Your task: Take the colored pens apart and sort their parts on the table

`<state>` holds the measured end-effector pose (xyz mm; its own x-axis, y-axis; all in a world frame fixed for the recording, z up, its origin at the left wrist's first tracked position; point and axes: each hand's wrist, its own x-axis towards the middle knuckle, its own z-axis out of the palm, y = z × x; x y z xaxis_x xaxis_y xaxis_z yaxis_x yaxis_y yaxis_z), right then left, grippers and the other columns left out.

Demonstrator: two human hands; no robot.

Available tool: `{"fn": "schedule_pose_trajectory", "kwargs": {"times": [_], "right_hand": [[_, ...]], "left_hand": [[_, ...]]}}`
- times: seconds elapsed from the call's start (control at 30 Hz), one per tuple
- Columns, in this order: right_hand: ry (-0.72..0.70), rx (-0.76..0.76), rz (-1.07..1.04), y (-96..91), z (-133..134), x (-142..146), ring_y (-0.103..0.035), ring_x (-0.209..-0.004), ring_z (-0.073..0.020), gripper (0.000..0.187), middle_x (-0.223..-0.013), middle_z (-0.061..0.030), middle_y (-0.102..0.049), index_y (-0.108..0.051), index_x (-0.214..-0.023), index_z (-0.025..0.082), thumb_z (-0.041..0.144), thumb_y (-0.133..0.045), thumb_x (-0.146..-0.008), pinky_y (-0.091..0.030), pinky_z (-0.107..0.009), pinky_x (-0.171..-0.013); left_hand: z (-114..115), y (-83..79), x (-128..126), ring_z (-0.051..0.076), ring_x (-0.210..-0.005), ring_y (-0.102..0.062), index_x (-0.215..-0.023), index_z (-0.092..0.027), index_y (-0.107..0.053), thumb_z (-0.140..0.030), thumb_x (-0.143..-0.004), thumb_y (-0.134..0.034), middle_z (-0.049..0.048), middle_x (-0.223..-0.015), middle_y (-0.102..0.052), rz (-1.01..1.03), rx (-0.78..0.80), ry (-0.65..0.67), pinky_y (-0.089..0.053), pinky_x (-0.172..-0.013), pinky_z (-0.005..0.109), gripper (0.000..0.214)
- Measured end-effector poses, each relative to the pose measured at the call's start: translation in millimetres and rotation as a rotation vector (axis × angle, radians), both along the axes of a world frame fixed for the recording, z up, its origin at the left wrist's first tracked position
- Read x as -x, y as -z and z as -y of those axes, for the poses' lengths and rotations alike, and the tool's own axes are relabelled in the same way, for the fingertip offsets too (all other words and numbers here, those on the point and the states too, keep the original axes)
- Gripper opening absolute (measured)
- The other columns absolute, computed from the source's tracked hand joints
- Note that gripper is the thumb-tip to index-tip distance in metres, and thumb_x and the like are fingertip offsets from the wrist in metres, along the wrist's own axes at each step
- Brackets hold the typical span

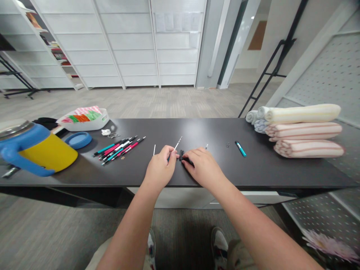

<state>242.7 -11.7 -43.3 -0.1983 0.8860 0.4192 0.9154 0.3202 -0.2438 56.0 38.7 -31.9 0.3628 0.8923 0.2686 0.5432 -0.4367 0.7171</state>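
Head view: we work at a long dark table (261, 172), both hands near its front edge, close together. Our left hand (161, 161) is narrowed to a pinch, thumb against fingers, on a thin white stick (177, 143) that slants up and away, its far tip dark. Our right hand (203, 165) bends low over the tabletop, thumb and fingers closed about a black piece (188, 161), mostly hidden under the palm. Between the two hands we note small black parts (181, 155), grouped close; their exact shape we cannot tell. A second white stick (154, 150) shows just left of our left hand; whether it touches the hand we cannot tell.

Left of the hands, well apart, a loose heap of pens (119, 150) lies in pink, teal, black and white. Beyond these, leftward, sit a blue lid (78, 140), a yellow and blue jug (42, 152) and a white basket (92, 124) of bright cloths. Right of our right hand, we record a short teal tube (240, 149) lying at a slant, then rolled towels (308, 131), stacked at the table's right end.
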Motion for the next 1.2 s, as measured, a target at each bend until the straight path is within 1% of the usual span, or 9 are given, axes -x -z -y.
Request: {"fn": "schedule_pose_trajectory", "kwargs": {"times": [0.23,0.43,0.57,0.63,0.83,0.97,1.03,1.1,1.2], "right_hand": [[0.001,-0.024,-0.018,-0.4,0,0,-0.064,-0.105,-0.0265,0.012,-0.11,-0.0087,-0.077,-0.071,-0.11,0.02,0.024,-0.063,-0.102,-0.047,-0.041,-0.097],[0.001,-0.095,-0.09,-7.2,8,2,-0.063,-0.116,-0.029,0.027,-0.126,-0.0117,-0.073,-0.066,-0.129,0.02,0.025,-0.054,-0.105,-0.048,-0.046,-0.103],[-0.071,-0.125,-0.119,-9.6,11,2,-0.057,-0.131,-0.03,0.049,-0.15,-0.0122,-0.061,-0.051,-0.153,0.023,0.027,-0.055,-0.104,-0.046,-0.051,-0.111],[-0.104,-0.128,-0.113,-9.1,10,1,-0.053,-0.138,-0.0304,0.058,-0.158,-0.0117,-0.053,-0.043,-0.16,0.025,0.028,-0.057,-0.103,-0.044,-0.053,-0.115],[-0.138,-0.159,-0.125,-5.6,8,0,-0.05,-0.143,-0.0296,0.07,-0.16,-0.0133,-0.051,-0.026,-0.167,0.023,0.028,-0.055,-0.104,-0.042,-0.054,-0.119],[-0.102,-0.204,-0.153,-7.1,10,-1,-0.049,-0.145,-0.0312,0.074,-0.161,-0.0157,-0.049,-0.019,-0.169,0.023,0.029,-0.055,-0.104,-0.043,-0.055,-0.118],[-0.044,-0.226,-0.186,-8.7,11,-2,-0.049,-0.145,-0.0325,0.074,-0.16,-0.0163,-0.049,-0.019,-0.169,0.024,0.03,-0.054,-0.104,-0.044,-0.056,-0.117],[0.009,-0.251,-0.222,-9.7,12,-2,-0.05,-0.144,-0.033,0.07,-0.157,-0.0168,-0.052,-0.024,-0.168,0.024,0.031,-0.053,-0.104,-0.045,-0.057,-0.116],[0.003,-0.246,-0.218,-9.2,11,-2,-0.058,-0.132,-0.0317,0.053,-0.142,-0.0161,-0.064,-0.045,-0.157,0.021,0.03,-0.052,-0.105,-0.047,-0.054,-0.112]], "left_hand": [[0,-0.1,1,0.027,-0.102,-0.077,-0.102,-0.03,-0.062,-0.04,-0.106,-0.048,0.0022,-0.103,-0.083,0.014,0.008,0.026,-0.051,-0.082,0.035,0.018],[1,-2.4,1,0.025,-0.1,-0.077,-0.104,-0.028,-0.062,-0.038,-0.105,-0.049,0.0039,-0.104,-0.082,0.12,0.01,0.048,-0.053,-0.086,0.034,0.016],[1,-3.0,2,0.023,-0.102,-0.076,-0.106,-0.028,-0.063,-0.036,-0.105,-0.048,0.0038,-0.106,-0.08,0.107,-0.028,0.065,-0.053,-0.088,0.034,0.017],[2,-3.0,2,0.023,-0.102,-0.075,-0.109,-0.028,-0.064,-0.035,-0.106,-0.047,0.004,-0.106,-0.079,0.071,-0.06,0.084,-0.052,-0.089,0.034,0.019],[5,-3.6,0,0.022,-0.098,-0.072,-0.107,-0.027,-0.065,-0.032,-0.105,-0.046,0.0037,-0.104,-0.077,0.014,-0.14,0.102,-0.05,-0.086,0.033,0.02],[5,-4.3,0,0.022,-0.095,-0.072,-0.104,-0.027,-0.066,-0.034,-0.105,-0.047,0.0034,-0.102,-0.077,0.025,-0.127,0.096,-0.05,-0.085,0.033,0.02],[4,-3.5,0,0.022,-0.095,-0.073,-0.103,-0.027,-0.066,-0.035,-0.104,-0.048,0.0036,-0.101,-0.078,0.064,-0.096,0.08,-0.05,-0.085,0.033,0.019],[1,-1.7,2,0.02,-0.086,-0.073,-0.103,-0.026,-0.066,-0.038,-0.103,-0.05,0.0039,-0.1,-0.079,0.155,-0.029,0.041,-0.052,-0.079,0.031,0.02],[-6,2.6,6,0.014,-0.06,-0.063,-0.104,-0.024,-0.064,-0.043,-0.102,-0.052,0.0039,-0.097,-0.078,0.365,0.086,-0.07,-0.048,-0.061,0.027,0.023]]}}
